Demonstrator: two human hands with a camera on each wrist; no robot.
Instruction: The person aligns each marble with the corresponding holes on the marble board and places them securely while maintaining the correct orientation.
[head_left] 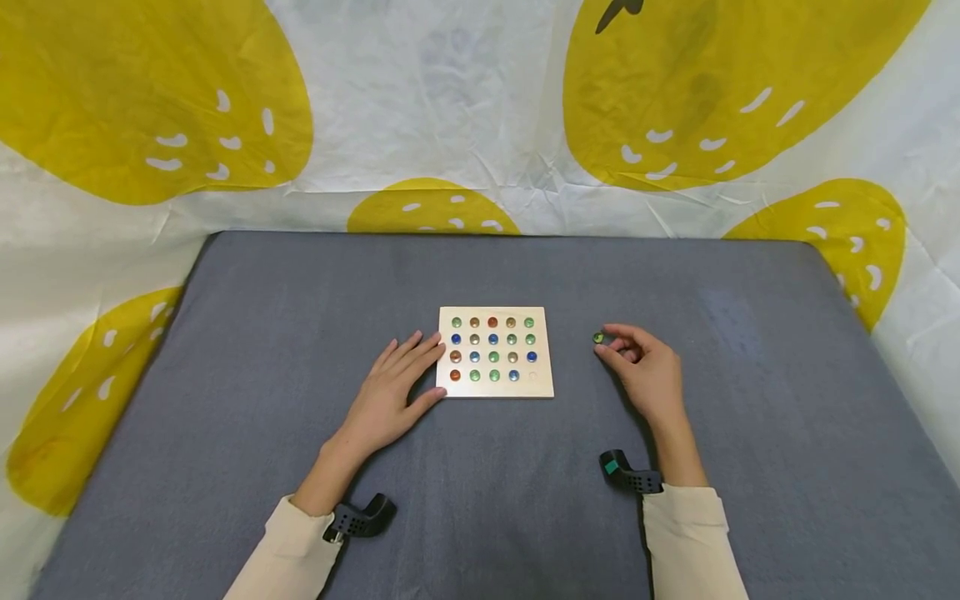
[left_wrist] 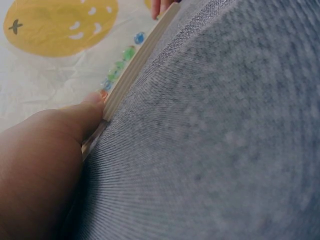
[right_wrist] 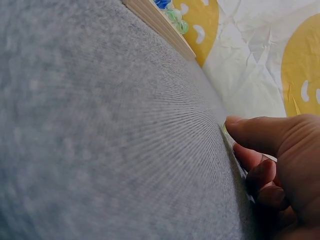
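Note:
A pale wooden board (head_left: pixel 495 392) lies flat on the table, with rows of glass marbles in red, blue, green and amber. Its front right hollow (head_left: pixel 533 377) holds no marble. My left hand (head_left: pixel 386 404) lies with spread, straight fingers against the board's left edge; in the left wrist view, the thumb (left_wrist: pixel 90 107) touches its corner beside an orange marble (left_wrist: pixel 103 93). Right of the board, my right hand (head_left: pixel 651 371) pinches a green marble (head_left: pixel 597 337) between thumb and index fingertips, low at the cloth. The right wrist view shows only a sliver of it past the thumb (right_wrist: pixel 255 132).
Grey cloth (head_left: pixel 480 483) covers the table. A white curtain (head_left: pixel 450 100) with yellow fruit shapes hangs behind and along the sides. Each wrist carries a black camera mount, one by the left sleeve (head_left: pixel 363 517) and one by the right (head_left: pixel 630 475).

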